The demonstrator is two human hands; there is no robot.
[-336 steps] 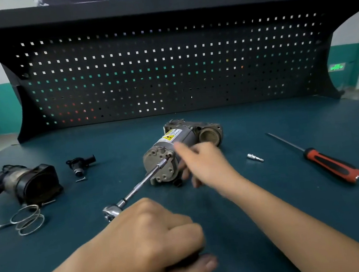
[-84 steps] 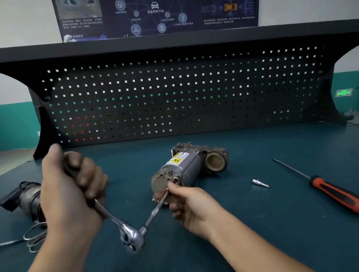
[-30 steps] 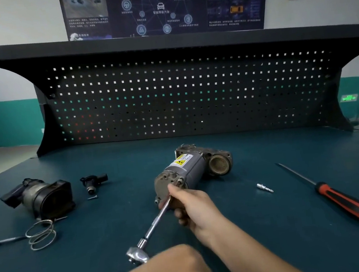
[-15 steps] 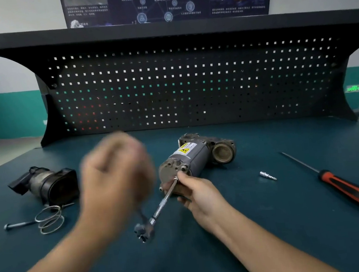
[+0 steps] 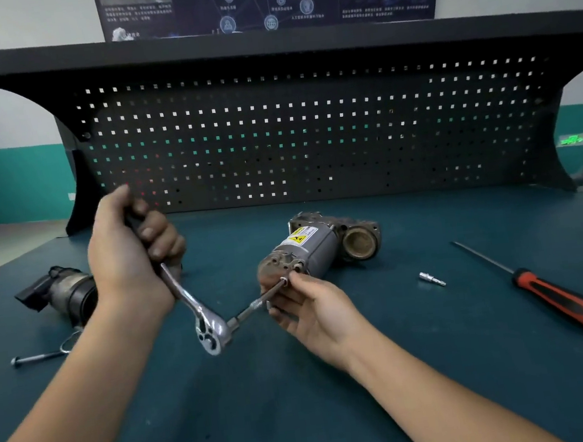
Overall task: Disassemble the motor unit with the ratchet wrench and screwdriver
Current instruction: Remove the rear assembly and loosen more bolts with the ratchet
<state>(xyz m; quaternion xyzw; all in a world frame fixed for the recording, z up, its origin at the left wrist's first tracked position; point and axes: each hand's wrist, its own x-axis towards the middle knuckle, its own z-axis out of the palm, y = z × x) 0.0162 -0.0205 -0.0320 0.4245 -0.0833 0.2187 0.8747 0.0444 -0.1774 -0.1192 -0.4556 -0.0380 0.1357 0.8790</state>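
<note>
I am gripping the ratchet wrench (image 5: 198, 313) in my left hand (image 5: 129, 255), fingers wrapped fully round its dark handle, up and to the left of the motor unit (image 5: 308, 251). The wrench's head is hanging lower, nearer to me than the motor unit, and an extension bar (image 5: 256, 304) is running from it to the unit's near end plate. My right hand (image 5: 316, 313) is pinching that bar at its far tip, thumb on top and fingers curled beneath, right against the end plate.

The motor unit is lying on its side on the table (image 5: 307, 421), yellow label up, its cast block end pointing away and to the right. The screwdriver (image 5: 549, 295), red and black in the handle, is lying well to the right of the motor unit, untouched, its blade pointing toward the pegboard (image 5: 308, 134). A small metal bit (image 5: 432, 279) is resting between the motor unit and the screwdriver.

Left of the motor unit, beyond my left hand, a dark housing part (image 5: 60, 295) is lying on the table, with a long bolt (image 5: 38, 357) and a wire ring (image 5: 70, 343) just nearer to me, the ring partly hidden by my forearm.
</note>
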